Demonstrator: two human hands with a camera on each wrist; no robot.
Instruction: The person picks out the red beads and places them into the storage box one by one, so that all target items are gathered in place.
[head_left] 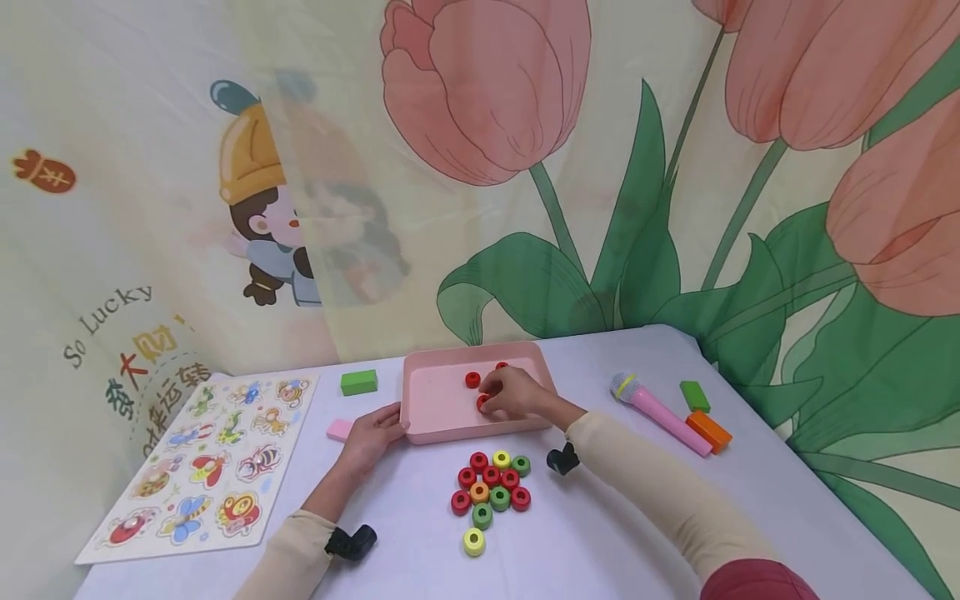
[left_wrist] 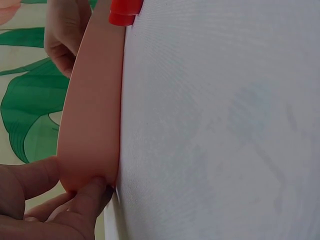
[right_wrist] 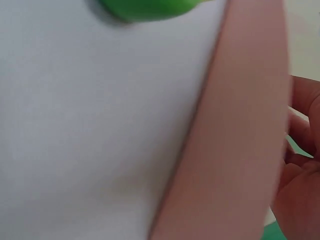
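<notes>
A pink tray (head_left: 435,400) lies at the middle of the table. My left hand (head_left: 372,433) pinches its near left corner; the left wrist view shows the fingers (left_wrist: 75,210) clamped on the tray wall (left_wrist: 92,110). My right hand (head_left: 513,393) is inside the tray, fingers curled down on a red ring (head_left: 482,402). Two more red rings (head_left: 472,380) lie loose in the tray beside it. A cluster of red, green, yellow and orange rings (head_left: 491,487) sits on the table just in front of the tray. In the right wrist view the tray wall (right_wrist: 235,150) hides most of my fingers (right_wrist: 302,165).
An insect puzzle board (head_left: 210,458) lies at the left. A green block (head_left: 358,382) and a pink block (head_left: 340,429) sit left of the tray. To the right are a toy microphone (head_left: 660,412), a green block (head_left: 694,395) and an orange block (head_left: 708,431). A printed curtain hangs behind.
</notes>
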